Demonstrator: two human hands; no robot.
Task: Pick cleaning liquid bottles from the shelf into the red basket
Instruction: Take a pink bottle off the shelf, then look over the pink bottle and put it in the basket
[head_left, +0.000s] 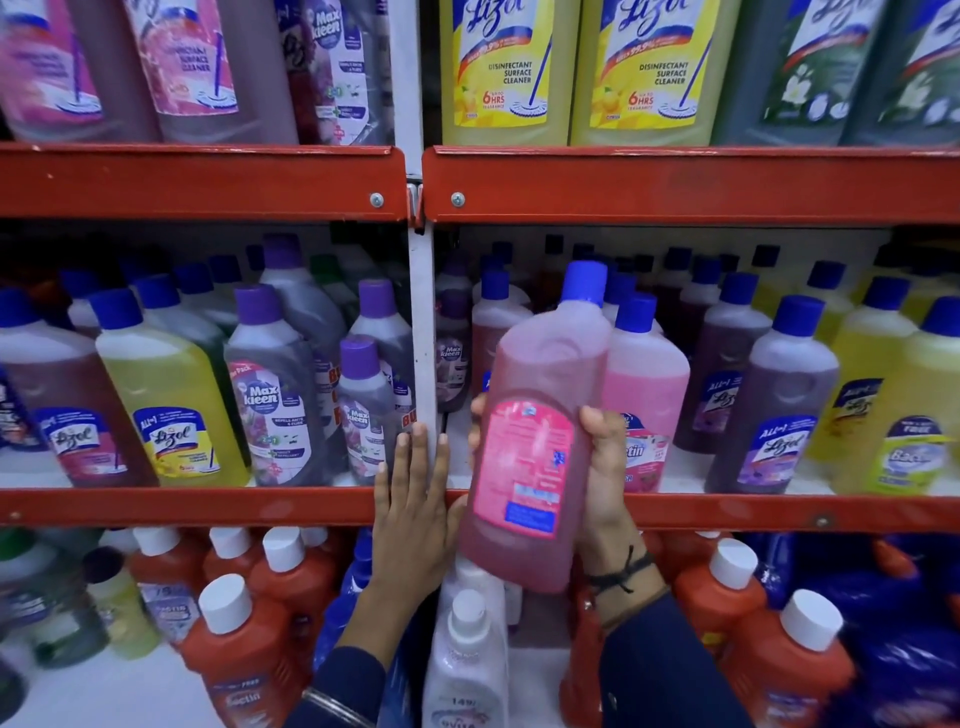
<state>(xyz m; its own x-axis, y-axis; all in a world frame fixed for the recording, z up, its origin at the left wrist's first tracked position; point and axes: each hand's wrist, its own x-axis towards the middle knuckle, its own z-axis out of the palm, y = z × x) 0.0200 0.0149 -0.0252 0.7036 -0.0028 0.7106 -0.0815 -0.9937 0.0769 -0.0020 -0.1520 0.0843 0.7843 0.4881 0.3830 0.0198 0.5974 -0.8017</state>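
A pink cleaning liquid bottle (535, 431) with a blue cap is held upright in front of the middle shelf, its back label facing me. My right hand (605, 467) grips it, thumb on the left edge and fingers behind the right side. My left hand (413, 504) lies flat with fingers spread against the white upright post and the red shelf lip, just left of the bottle and holding nothing. Another pink bottle (647, 384) stands on the shelf right behind. The red basket is not in view.
Red shelf rails (208, 182) divide three levels. Yellow bottles (171, 405), purple bottles (769, 400) and grey Max Kleen bottles (275, 395) crowd the middle shelf. Orange white-capped bottles (244, 660) and a white bottle (467, 660) stand below. Large bottles fill the top shelf.
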